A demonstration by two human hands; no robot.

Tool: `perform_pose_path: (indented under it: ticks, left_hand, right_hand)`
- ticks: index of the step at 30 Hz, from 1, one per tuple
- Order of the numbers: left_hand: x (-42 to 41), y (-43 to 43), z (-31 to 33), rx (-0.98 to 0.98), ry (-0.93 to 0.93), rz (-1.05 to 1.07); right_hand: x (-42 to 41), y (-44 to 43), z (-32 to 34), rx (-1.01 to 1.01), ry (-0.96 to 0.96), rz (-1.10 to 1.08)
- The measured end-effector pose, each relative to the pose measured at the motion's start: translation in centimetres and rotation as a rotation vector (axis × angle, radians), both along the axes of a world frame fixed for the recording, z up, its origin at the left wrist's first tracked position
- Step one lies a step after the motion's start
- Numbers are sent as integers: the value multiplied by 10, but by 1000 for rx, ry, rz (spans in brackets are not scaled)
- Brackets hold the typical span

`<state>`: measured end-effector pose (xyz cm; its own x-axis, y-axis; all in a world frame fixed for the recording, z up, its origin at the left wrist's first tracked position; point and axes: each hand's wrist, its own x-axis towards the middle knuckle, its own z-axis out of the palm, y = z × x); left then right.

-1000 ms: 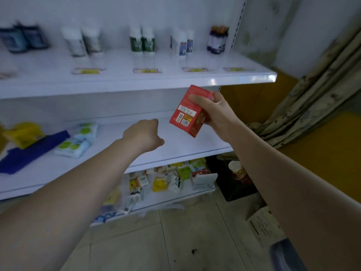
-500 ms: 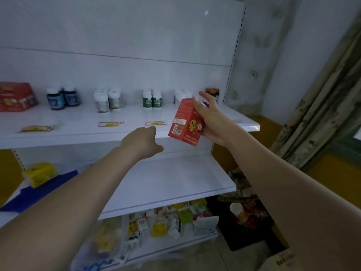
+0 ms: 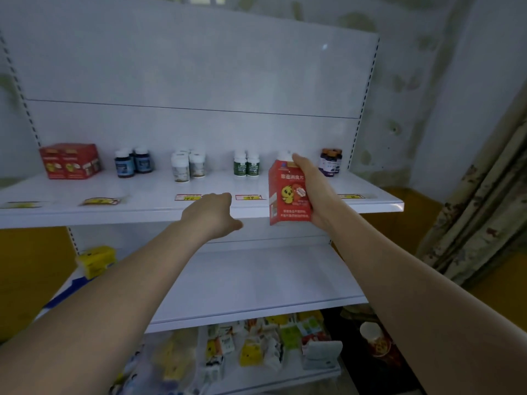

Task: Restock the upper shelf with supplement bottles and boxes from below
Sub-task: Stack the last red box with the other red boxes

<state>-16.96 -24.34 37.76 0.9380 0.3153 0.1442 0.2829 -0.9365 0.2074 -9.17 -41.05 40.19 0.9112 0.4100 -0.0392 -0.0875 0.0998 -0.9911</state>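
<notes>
- Since half a second ago the red box (image 3: 289, 192) has swung upright and climbed to the front lip of the upper shelf (image 3: 142, 208). Its yellow chick print now faces the camera. The left hand (image 3: 211, 215) has kept its place.
- Head view: the right hand (image 3: 316, 195) holds the red box, its grip wrapped round the box's right side with a fingertip over the top corner. The box is in the air in front of the upper shelf's lip, toward the shelf's right end, partly covering a white-capped bottle behind it.
- The left hand's grip is curled into a fist on nothing, thumb sticking out, just in front of the upper shelf's lip near its middle.
- Along the back of the upper shelf, from its left end, stand:
  - a cluster of red cartons (image 3: 70, 161)
  - blue bottles (image 3: 132, 163)
  - white bottles (image 3: 188, 166)
  - green-labelled bottles (image 3: 246, 166)
  - dark bottles with orange caps (image 3: 330, 162), at the right end
- Price tags (image 3: 188, 197) lie along the upper shelf's front.
- Below the upper shelf, a middle shelf (image 3: 256, 280) carries a yellow pack (image 3: 97, 262) at its left. Lower still lie mixed packets (image 3: 256, 343).
- A patterned curtain (image 3: 479, 218) hangs to the right of the upper shelf.
</notes>
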Motion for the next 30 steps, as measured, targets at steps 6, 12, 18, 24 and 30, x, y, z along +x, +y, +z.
perform_pose_path:
  ticks: [6, 12, 18, 24, 30]
  left_hand:
    - [-7, 7, 2, 11, 16, 15]
    - [-15, 25, 1, 3, 33, 37]
    - [-30, 53, 6, 0, 74, 80]
    - [-55, 106, 10, -8, 195, 170]
    - [-87, 180, 13, 3, 330, 271]
  right_hand:
    - [-9, 12, -1, 22, -43, 16]
    - [-13, 27, 4, -37, -89, 11]
    - [-17, 57, 5, -85, -152, 45]
    - [-24, 120, 9, -171, -303, 127]
    - [-44, 201, 11, -164, -376, 243]
